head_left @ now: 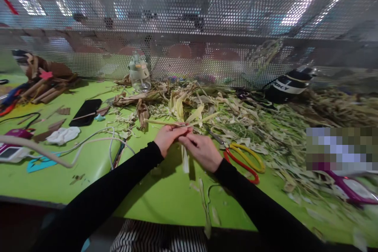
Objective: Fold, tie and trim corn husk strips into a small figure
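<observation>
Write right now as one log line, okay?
left hand: holding pale plant strips | right hand: holding same strips | scissors: on green table

The person wears long black sleeves point(113, 189), which fit closely and reach to the wrists. The cloth looks plain and dark along both forearms. The left hand point(169, 138) and the right hand point(203, 151) are bare. Below, a garment point(159, 239) shows narrow black-and-white stripes.

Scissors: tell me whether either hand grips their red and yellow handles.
No, the scissors lie beside the right hand, which holds pale husk strips with the left hand.
</observation>
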### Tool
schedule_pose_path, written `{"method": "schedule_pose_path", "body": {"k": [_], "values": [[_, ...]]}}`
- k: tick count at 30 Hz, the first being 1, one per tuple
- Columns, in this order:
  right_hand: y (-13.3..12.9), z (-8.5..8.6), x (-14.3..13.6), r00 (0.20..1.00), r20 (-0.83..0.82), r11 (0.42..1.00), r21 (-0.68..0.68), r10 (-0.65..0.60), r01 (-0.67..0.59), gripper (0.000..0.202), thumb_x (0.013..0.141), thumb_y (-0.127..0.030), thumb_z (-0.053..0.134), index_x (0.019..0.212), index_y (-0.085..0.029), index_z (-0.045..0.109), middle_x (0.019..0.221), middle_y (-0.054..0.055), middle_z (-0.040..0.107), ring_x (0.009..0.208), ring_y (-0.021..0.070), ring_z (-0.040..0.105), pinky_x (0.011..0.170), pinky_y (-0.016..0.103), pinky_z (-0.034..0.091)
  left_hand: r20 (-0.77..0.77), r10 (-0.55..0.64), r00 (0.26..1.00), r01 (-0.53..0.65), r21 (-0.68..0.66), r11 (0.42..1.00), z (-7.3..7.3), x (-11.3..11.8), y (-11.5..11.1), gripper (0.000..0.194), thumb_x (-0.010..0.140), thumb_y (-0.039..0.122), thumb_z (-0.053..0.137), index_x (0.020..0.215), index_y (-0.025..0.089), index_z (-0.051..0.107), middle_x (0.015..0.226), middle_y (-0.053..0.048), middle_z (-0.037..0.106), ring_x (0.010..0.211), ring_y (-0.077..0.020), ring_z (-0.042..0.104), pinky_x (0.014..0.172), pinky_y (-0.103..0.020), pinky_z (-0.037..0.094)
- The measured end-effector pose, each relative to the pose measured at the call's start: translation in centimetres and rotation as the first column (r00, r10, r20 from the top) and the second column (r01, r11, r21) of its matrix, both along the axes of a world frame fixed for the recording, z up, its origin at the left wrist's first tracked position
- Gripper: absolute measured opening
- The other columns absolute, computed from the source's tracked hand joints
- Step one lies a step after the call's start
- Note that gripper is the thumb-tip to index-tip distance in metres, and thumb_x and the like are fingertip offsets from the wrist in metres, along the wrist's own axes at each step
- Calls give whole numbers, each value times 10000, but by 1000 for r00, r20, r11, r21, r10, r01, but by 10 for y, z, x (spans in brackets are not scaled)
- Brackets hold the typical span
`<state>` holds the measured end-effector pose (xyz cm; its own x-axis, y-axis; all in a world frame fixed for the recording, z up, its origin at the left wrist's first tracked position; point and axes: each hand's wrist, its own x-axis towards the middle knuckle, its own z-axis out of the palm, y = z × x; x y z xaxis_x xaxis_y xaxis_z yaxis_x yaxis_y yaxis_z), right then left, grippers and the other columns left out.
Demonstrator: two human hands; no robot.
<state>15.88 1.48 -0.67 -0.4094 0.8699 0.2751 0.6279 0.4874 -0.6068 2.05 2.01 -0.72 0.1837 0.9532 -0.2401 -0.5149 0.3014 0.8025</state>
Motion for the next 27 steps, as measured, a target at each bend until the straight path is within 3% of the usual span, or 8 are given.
{"method": "schedule_pose_path", "body": {"k": [2,4,9,14,16,20,23,27], "values": [[6,3,6,981,-90,985,-57,-170,165,412,863,-487,435,576,-191,427,540,-41,399,506,97,362,491,233,255,-16,-27,999,28,8,1000,2,-1,0,185,639,142,728,810,89,684,777,-66,721,699,-120,655,837,-277,503],[11,5,11,935,-240,962,-149,-259,229,406,834,-536,464,628,-186,480,561,-43,410,507,95,353,479,232,263,-26,-66,997,66,21,998,4,-2,-2,189,639,112,720,824,91,690,777,-70,722,712,-117,662,835,-256,506],[11,0,9,776,-582,934,-358,-243,24,364,758,-525,594,767,-161,588,594,-46,444,465,62,319,420,210,222,-38,-128,991,128,7,992,5,0,-6,191,745,207,643,888,92,694,737,-86,716,743,-159,688,799,-273,538],[9,-6,3,606,-734,920,-393,-307,-9,349,701,-502,666,710,-159,599,526,-60,420,456,56,326,414,197,250,14,-86,996,85,24,996,4,4,-10,215,765,253,639,903,94,681,791,-108,721,770,-186,696,837,-325,537],[10,-5,3,573,-753,911,-412,-323,-29,342,695,-490,676,691,-157,600,513,-62,413,450,52,316,406,193,249,40,-81,996,80,28,996,4,5,-11,192,762,252,650,877,100,679,812,-114,724,756,-186,696,844,-341,534],[13,-2,7,600,-741,900,-429,-302,-77,325,676,-463,699,710,-157,598,553,-52,453,462,53,352,410,190,284,43,-22,999,22,0,1000,1,2,-8,156,758,222,664,862,106,676,794,-100,725,715,-158,689,828,-318,537],[12,0,11,648,-707,924,-383,-282,-17,334,668,-440,717,820,-157,625,594,-46,498,489,60,399,435,192,322,42,-16,999,16,-3,1000,-1,-2,-4,159,750,205,671,866,96,669,789,-96,724,701,-137,681,789,-283,543],[9,3,16,728,-636,942,-334,-255,39,266,702,-402,706,742,-146,648,571,-38,521,510,64,428,478,199,350,-29,-46,999,47,48,998,-2,-5,-2,176,681,196,730,809,107,647,708,-59,711,632,-123,667,687,-258,545]]}}
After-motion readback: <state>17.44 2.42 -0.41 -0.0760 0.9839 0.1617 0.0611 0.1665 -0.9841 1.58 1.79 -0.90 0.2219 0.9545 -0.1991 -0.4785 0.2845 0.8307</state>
